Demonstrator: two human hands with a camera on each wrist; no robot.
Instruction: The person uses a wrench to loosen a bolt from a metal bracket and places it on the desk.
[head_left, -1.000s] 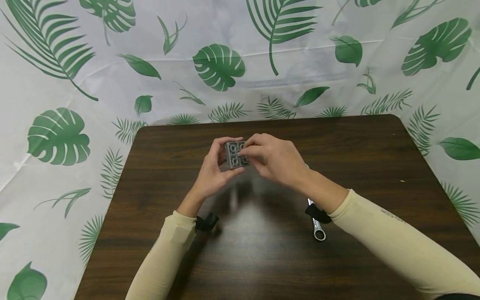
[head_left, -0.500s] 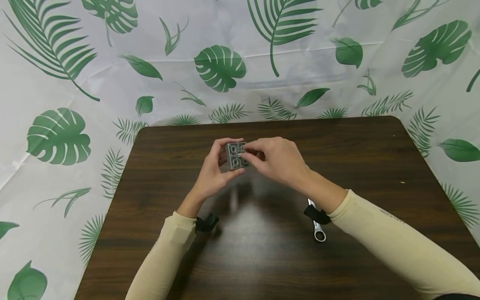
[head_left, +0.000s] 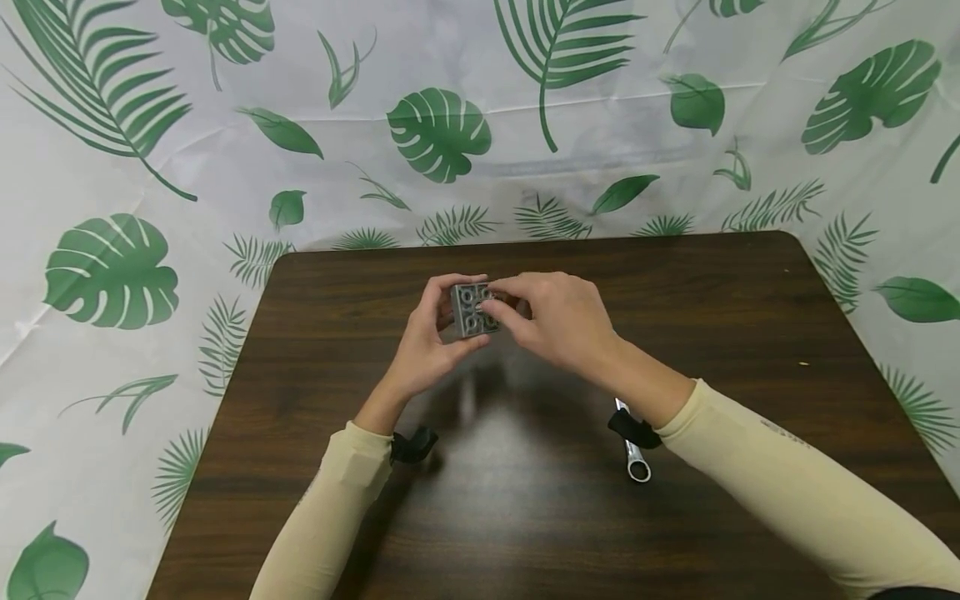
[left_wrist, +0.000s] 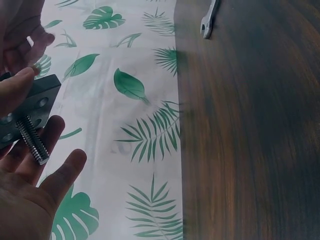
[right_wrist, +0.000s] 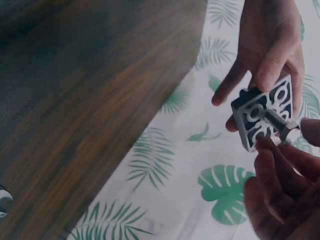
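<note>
In the head view my left hand (head_left: 423, 350) grips a grey metal block (head_left: 468, 310) by its edges, above the table. Ring-shaped hollows cover the face turned toward me. A bolt (right_wrist: 276, 120) runs through the block; its hex head is on the hollowed side. From the opposite face its threaded end (left_wrist: 34, 142) sticks out, near the left palm. My right hand (head_left: 558, 321) pinches the bolt at its head with thumb and fingers. In the head view those fingers hide the block's right part.
A silver wrench (head_left: 637, 462) lies on the dark wooden table (head_left: 495, 517), partly hidden under the right wrist and its black strap (head_left: 633, 429). A leaf-printed white cloth (head_left: 315, 183) hangs behind and beside the table. A tiny pale scrap (head_left: 804, 363) lies at the right.
My right thumb and fingers have shifted around the bolt head, the hand moving slightly right since a second ago. My left hand and the block have barely moved.
</note>
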